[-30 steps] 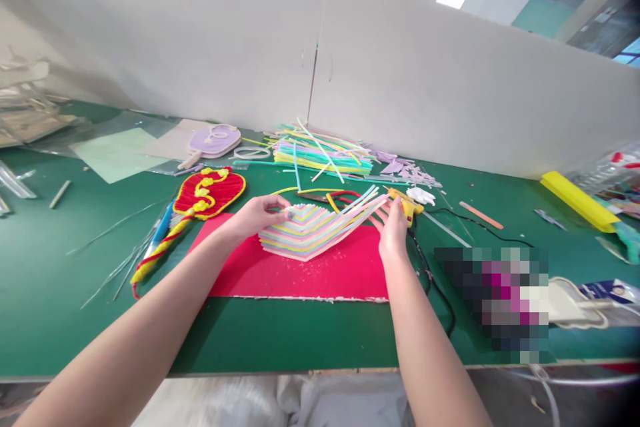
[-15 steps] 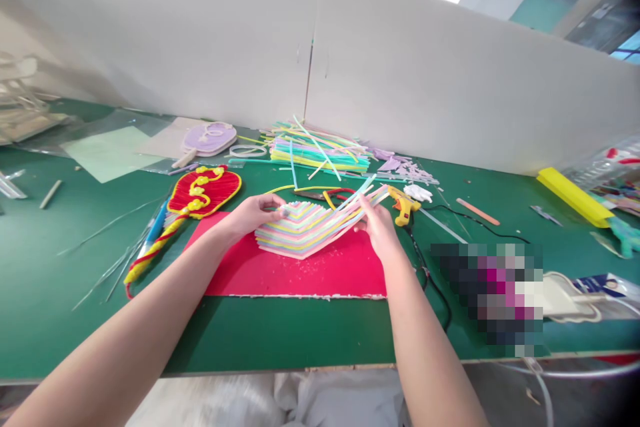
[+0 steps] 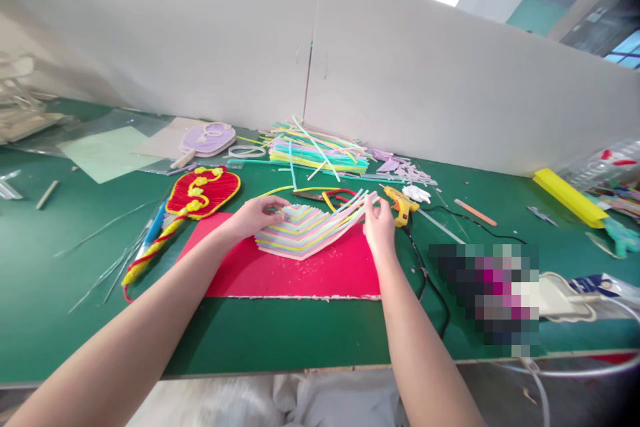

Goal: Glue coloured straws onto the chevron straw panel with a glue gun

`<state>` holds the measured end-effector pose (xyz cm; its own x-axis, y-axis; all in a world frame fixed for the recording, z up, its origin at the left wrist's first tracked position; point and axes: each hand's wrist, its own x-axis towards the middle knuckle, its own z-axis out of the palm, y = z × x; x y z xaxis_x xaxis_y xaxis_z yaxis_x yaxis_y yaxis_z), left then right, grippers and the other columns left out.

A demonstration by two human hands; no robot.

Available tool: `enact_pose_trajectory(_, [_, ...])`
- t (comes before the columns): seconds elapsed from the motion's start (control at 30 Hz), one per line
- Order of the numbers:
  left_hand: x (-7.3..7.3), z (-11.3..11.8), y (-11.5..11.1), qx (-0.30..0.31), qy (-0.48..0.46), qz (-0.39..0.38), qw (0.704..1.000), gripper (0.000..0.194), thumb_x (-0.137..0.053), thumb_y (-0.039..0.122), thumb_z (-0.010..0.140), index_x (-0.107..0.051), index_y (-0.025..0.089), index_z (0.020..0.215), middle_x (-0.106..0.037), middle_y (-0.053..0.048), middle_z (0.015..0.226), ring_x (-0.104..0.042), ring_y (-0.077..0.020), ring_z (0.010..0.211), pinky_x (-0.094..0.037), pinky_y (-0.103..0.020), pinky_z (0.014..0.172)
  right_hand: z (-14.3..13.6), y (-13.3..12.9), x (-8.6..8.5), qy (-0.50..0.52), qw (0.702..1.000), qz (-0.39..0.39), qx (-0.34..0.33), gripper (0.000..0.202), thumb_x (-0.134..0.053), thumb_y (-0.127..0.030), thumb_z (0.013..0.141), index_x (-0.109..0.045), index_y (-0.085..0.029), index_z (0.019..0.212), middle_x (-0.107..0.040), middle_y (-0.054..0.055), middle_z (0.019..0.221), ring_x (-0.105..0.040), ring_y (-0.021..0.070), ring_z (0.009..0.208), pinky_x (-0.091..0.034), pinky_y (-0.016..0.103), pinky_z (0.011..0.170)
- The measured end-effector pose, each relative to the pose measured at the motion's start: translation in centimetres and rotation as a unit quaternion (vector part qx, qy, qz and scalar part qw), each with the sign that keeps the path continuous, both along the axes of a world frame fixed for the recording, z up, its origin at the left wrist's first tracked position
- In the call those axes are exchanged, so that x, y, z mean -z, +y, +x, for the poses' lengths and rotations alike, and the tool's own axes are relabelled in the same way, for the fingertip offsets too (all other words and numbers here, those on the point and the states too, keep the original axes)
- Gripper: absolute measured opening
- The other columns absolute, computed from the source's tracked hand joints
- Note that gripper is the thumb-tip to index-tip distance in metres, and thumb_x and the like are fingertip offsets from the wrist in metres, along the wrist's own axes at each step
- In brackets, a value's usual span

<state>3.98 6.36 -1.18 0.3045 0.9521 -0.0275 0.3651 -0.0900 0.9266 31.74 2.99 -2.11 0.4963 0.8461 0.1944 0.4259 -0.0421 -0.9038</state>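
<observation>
A piece made of pastel pipe cleaners (image 3: 300,233), laid side by side in V-shaped rows, rests over a red board (image 3: 295,280). My left hand (image 3: 260,215) grips its left edge, thumb and fingers closed on it. On the other side, my right hand (image 3: 379,221) pinches the long loose ends that fan up to the right. Just beyond my right hand lies a yellow hot glue gun (image 3: 401,205). Pliers with red handles (image 3: 341,195) lie behind the piece, partly hidden by it.
A bundle of pastel pipe cleaners (image 3: 320,153) lies at the back. To the left are a red and yellow fan (image 3: 205,192) and a lilac fan (image 3: 209,139). A black cord (image 3: 434,290) runs along the right, near a blurred-out object (image 3: 490,293).
My right hand has shifted slightly left and closed further around the loose pipe cleaner ends, which are drawn closer together. My left hand stays at the left edge.
</observation>
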Motion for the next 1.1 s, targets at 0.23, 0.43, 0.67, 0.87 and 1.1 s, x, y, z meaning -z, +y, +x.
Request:
enact_pose_trajectory(0.23, [-0.4,0.1,-0.2,0.013,0.005,-0.022,1.0,0.047,-0.076,0.052,0.055,-0.069,0.018,0.088,-0.07,-0.001,0.078,-0.064,-0.0181,0.071,-0.049,-0.027,0.065,0.3,0.0,0.2,-0.065,0.997,0.024,0.023,0.039,-0.045,-0.055,0.085,-0.058,-0.02,0.074,-0.062,0.003,0.066,-0.057,0.0172,0.064,-0.043,0.028,0.067])
enact_pose_trajectory(0.43, [-0.1,-0.2,0.0,0.031,-0.024,-0.033,0.999,0.05,-0.074,0.055,0.056,-0.067,0.017,0.087,-0.069,-0.001,0.076,-0.062,-0.0171,0.069,-0.049,-0.027,0.064,0.1,0.1,0.5,-0.108,0.993,0.047,0.022,0.038,-0.04,-0.051,0.088,-0.058,-0.02,0.075,-0.063,0.003,0.067,-0.058,0.0162,0.065,-0.046,0.027,0.068])
enact_pose_trajectory(0.67, [0.2,0.4,-0.3,0.014,0.0,0.002,1.0,0.044,-0.073,0.048,0.058,-0.067,0.018,0.089,-0.066,0.0,0.07,-0.061,-0.0166,0.066,-0.048,-0.026,0.061,5.0,-0.1,-1.1,-0.201,0.975,-0.008,0.093,0.027,-0.048,-0.031,0.082,-0.063,-0.015,0.096,-0.065,0.011,0.098,-0.058,0.0213,0.086,-0.045,0.036,0.087])
enact_pose_trajectory(0.87, [0.2,0.6,-0.3,0.01,0.013,0.005,1.0,0.041,-0.071,0.049,0.059,-0.069,0.02,0.088,-0.068,0.0,0.074,-0.062,-0.0187,0.072,-0.048,-0.027,0.066,9.9,0.4,-1.2,-0.255,0.936,-0.194,0.148,0.035,-0.054,-0.042,0.08,-0.062,-0.012,0.095,-0.063,0.022,0.103,-0.058,0.0325,0.104,-0.044,0.042,0.087])
enact_pose_trajectory(1.1, [-0.9,0.3,0.1,0.032,0.035,-0.014,0.999,0.041,-0.065,0.059,0.065,-0.068,0.019,0.073,-0.067,0.0,0.067,-0.058,-0.0167,0.063,-0.042,-0.024,0.055,11.6,2.7,-0.1,-0.276,0.904,-0.306,0.11,0.052,-0.05,-0.057,0.08,-0.058,-0.011,0.104,-0.068,0.021,0.095,-0.065,0.0313,0.09,-0.047,0.038,0.072])
